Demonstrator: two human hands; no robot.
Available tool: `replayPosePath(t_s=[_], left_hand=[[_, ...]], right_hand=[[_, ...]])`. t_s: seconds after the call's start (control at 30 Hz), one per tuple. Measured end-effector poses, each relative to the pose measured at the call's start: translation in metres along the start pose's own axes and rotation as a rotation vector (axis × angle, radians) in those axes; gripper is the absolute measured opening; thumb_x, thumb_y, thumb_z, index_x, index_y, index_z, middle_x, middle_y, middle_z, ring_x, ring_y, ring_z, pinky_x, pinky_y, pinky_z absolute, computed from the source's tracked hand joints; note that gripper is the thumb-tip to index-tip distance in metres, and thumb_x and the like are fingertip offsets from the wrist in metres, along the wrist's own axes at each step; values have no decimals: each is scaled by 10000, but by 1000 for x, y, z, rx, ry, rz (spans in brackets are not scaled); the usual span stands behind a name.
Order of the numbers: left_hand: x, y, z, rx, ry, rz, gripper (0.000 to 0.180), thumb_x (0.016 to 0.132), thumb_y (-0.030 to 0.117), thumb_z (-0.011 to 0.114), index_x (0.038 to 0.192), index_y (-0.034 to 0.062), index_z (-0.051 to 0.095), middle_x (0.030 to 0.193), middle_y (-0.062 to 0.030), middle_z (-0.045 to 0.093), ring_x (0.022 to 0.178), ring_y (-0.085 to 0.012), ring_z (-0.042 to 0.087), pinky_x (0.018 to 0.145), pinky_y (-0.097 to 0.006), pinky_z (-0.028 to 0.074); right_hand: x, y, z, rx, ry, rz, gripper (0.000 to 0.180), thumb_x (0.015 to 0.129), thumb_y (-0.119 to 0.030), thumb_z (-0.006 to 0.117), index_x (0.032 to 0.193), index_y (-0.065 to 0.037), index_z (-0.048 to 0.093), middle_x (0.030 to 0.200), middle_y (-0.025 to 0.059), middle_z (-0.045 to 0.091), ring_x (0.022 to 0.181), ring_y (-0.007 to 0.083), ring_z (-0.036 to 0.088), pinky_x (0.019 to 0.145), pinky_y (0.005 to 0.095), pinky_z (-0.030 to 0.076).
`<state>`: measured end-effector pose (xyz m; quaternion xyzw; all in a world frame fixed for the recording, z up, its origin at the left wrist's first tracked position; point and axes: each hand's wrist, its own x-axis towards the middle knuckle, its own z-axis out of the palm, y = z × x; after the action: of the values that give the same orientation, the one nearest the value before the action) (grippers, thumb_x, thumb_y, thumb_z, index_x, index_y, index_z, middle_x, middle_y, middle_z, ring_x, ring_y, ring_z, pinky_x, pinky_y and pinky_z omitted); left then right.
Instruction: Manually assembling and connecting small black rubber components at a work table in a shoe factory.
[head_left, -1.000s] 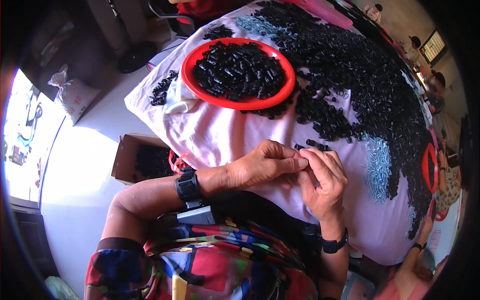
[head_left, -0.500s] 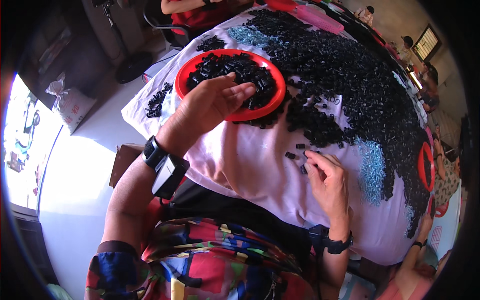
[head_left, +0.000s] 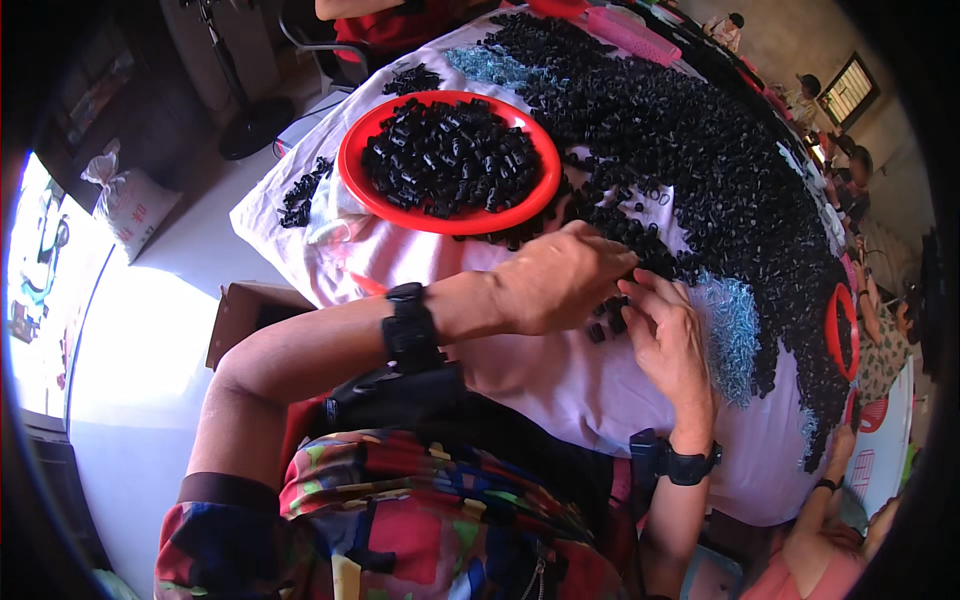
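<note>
My left hand (head_left: 560, 282) hovers palm down over the pink cloth (head_left: 540, 390), fingers curled at the near edge of a big heap of small black plastic parts (head_left: 700, 150). Whether it holds a part is hidden. My right hand (head_left: 668, 335) lies beside it, fingers spread over a few loose black parts (head_left: 605, 322) on the cloth. The fingertips of both hands nearly meet. A red round tray (head_left: 362, 190) full of black parts stands beyond my left hand. Both wrists carry black bands.
A patch of pale blue small parts (head_left: 735, 335) lies right of my right hand. A second red tray (head_left: 836, 330) sits at the table's right edge. Other people sit along the far and right sides. A cardboard box (head_left: 240, 320) and a white sack (head_left: 130, 200) stand on the floor at left.
My left hand has come back from the red tray to the cloth beside my right hand. The right hand stayed near the loose parts.
</note>
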<state>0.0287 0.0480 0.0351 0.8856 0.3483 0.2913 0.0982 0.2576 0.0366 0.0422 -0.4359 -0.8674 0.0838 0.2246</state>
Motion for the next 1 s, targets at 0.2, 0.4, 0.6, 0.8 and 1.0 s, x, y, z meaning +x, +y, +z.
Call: replayPosePath(t_s=[0.2, 0.4, 0.6, 0.8, 1.0], left_hand=[[-17, -12, 29, 161, -174, 97, 495, 880, 181, 664, 1346, 21, 614, 1490, -176, 524, 1379, -385, 488, 1143, -496, 423], [-35, -6, -4, -173, -65, 81, 377, 876, 88, 641, 1250, 50, 665, 1361, -177, 616, 1289, -379, 573, 1088, -470, 470], [-46, -12, -4, -194, -25, -59, 334, 928, 61, 642, 1253, -13, 666, 1362, -237, 625, 1289, -405, 578, 1101, -470, 469], [-57, -11, 0, -105, 8, 3, 325, 892, 59, 675, 1214, 21, 693, 1310, -198, 630, 1222, -375, 608, 1062, -459, 490], [-59, -13, 10, -172, 128, -88, 270, 817, 54, 720, 1086, 73, 728, 1176, -139, 627, 1111, -343, 606, 993, -438, 503]], right_hand=[[-27, 32, -30, -126, 75, 215, 305, 917, -125, 681, 1192, -2, 725, 1275, 188, 681, 1161, 371, 621, 1032, 441, 480], [-56, 64, -38, -397, 26, 435, 359, 916, -157, 680, 1225, 24, 699, 1304, 232, 658, 1199, 410, 588, 1060, 461, 457], [-50, 57, -36, -154, 59, 351, 315, 920, -134, 664, 1182, 33, 714, 1242, 225, 691, 1156, 392, 620, 1038, 448, 472], [-46, 60, -43, -97, 79, 439, 227, 904, -91, 686, 1099, 9, 746, 1033, 177, 744, 956, 352, 690, 895, 430, 525], [-23, 46, -33, -171, -36, 306, 189, 867, -75, 717, 1037, -2, 755, 915, 168, 721, 857, 348, 689, 806, 425, 536]])
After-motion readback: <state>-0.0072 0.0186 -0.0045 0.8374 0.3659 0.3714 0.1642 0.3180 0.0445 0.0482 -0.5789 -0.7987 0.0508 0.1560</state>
